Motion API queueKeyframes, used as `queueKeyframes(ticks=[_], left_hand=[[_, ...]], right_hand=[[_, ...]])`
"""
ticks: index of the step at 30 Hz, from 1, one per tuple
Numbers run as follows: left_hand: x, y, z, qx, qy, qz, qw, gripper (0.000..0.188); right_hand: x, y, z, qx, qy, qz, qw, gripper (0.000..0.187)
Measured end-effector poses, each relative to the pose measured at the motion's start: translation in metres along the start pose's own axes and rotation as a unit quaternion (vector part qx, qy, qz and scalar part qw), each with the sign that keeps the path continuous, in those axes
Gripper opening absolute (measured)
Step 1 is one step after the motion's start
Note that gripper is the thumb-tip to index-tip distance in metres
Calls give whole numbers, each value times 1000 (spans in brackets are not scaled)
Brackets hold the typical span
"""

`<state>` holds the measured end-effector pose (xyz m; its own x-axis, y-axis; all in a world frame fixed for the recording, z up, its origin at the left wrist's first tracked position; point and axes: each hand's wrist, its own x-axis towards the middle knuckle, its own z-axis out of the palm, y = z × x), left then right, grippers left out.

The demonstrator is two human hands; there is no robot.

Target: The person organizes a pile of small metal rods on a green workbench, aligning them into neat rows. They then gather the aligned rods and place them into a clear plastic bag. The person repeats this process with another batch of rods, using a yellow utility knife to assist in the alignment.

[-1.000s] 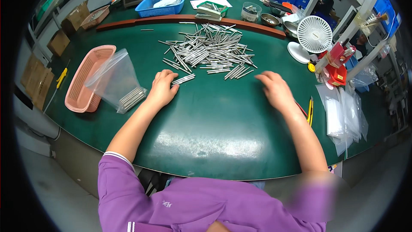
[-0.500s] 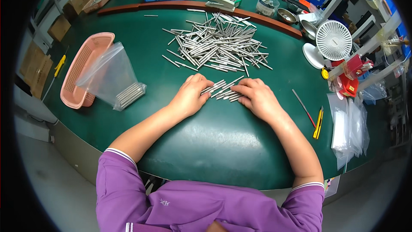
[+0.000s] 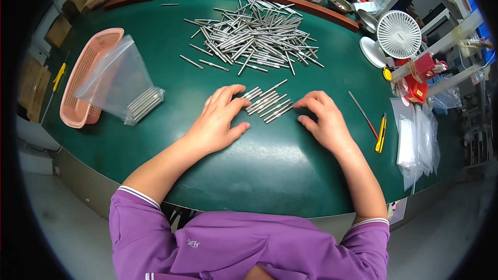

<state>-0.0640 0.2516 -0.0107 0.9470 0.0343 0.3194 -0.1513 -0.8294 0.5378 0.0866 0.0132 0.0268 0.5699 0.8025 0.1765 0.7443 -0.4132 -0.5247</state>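
Observation:
Several slim metal rods (image 3: pixel 268 102) lie side by side in a slanted row on the green table, one reaching farther out than the others. At the row's left end is my left hand (image 3: pixel 218 119), its fingers spread and the index fingertip at the rods. My right hand (image 3: pixel 326 122) rests by the right end, thumb and index finger apart, fingertips close beside the rods, nothing held. Beyond both hands spreads a large loose pile of similar metal rods (image 3: pixel 259 39).
On the left, a clear plastic bag (image 3: pixel 116 80) with rods inside leans on a pink basket (image 3: pixel 67 106). A yellow screwdriver (image 3: pixel 59 77) lies farther left. To the right are a yellow cutter (image 3: pixel 381 134), a thin red-handled tool (image 3: pixel 365 119), plastic bags (image 3: pixel 417 140) and a white fan (image 3: pixel 398 35).
Both hands have loosened and drawn apart from the row of rods, the left opening wide and the right shifting right. The rods now lie uncovered. The whole view has shifted slightly.

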Motion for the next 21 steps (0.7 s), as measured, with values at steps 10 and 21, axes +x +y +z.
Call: queueKeyframes(ticks=[10, 21], left_hand=[[-3, -2, 4, 25, -42, 38, 998, 51], [-2, -1, 15, 6, -57, 101, 993, 45]], right_hand=[[6, -4, 6, -106, -51, -49, 992, 20], [9, -28, 33, -69, -45, -10, 997, 22]])
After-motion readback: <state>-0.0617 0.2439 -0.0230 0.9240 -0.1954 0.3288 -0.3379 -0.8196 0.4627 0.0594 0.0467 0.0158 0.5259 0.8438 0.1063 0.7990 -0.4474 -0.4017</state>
